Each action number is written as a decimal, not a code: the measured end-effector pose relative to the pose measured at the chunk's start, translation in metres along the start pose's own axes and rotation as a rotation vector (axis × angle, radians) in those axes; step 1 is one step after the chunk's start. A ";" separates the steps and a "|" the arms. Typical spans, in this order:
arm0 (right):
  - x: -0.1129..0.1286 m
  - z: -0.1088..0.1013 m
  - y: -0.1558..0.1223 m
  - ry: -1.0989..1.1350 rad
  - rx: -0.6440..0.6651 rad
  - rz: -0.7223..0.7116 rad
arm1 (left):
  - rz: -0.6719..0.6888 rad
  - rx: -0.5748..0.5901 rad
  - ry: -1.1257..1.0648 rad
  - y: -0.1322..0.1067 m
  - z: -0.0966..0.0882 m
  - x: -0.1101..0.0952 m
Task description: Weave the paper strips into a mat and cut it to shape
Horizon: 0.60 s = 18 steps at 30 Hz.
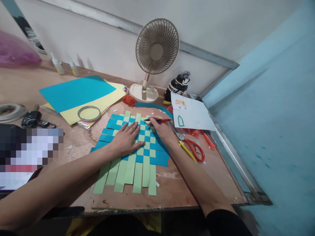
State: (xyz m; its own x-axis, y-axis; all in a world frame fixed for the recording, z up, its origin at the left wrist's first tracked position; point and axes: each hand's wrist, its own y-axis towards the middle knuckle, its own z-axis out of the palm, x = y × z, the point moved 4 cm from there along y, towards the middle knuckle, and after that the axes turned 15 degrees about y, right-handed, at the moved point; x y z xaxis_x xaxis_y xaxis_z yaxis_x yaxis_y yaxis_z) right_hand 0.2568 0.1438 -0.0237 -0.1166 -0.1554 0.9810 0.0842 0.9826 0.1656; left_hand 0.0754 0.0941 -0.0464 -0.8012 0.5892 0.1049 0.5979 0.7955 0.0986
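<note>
A mat of woven paper strips (146, 152), blue crossed with pale green, lies flat on the wooden table. My left hand (126, 139) rests on it with the fingers stretched out. Near the mat's upper right part, my right hand (161, 129) is closed around a red and black pen (159, 120), whose tip points left over the top strips. Loose green strip ends reach toward the table's front edge, and blue ends stick out at both sides. Beside my right wrist lie scissors with red handles (197, 150) and a yellow-handled tool (187, 151).
Behind the mat stand a fan (157, 49) and a black bottle (177, 86). A drawn-on white sheet (193, 113) lies at right. Blue paper (76, 91), yellow paper (69, 114), a tape roll (89, 113), keys (31, 118) and small glue bottles (57, 66) are at left.
</note>
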 end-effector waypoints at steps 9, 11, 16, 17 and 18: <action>-0.005 0.016 -0.002 -0.012 0.053 0.041 | -0.010 -0.026 -0.002 0.000 0.001 0.000; -0.004 0.018 -0.002 -0.003 0.070 0.031 | -0.007 -0.028 -0.002 0.000 0.002 0.000; -0.005 0.017 -0.002 -0.031 0.068 0.022 | -0.007 -0.022 0.000 0.000 0.002 0.000; -0.004 0.016 -0.002 -0.039 0.061 0.025 | -0.008 -0.019 0.001 0.000 0.002 0.000; -0.004 0.015 -0.002 -0.043 0.055 0.029 | -0.006 -0.016 0.002 0.000 0.001 0.000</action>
State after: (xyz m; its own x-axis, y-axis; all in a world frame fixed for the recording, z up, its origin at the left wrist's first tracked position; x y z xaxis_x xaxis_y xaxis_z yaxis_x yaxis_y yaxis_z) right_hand 0.2427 0.1442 -0.0296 -0.1575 -0.1238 0.9797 0.0341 0.9908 0.1307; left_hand 0.0749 0.0943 -0.0477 -0.8045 0.5843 0.1067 0.5937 0.7964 0.1152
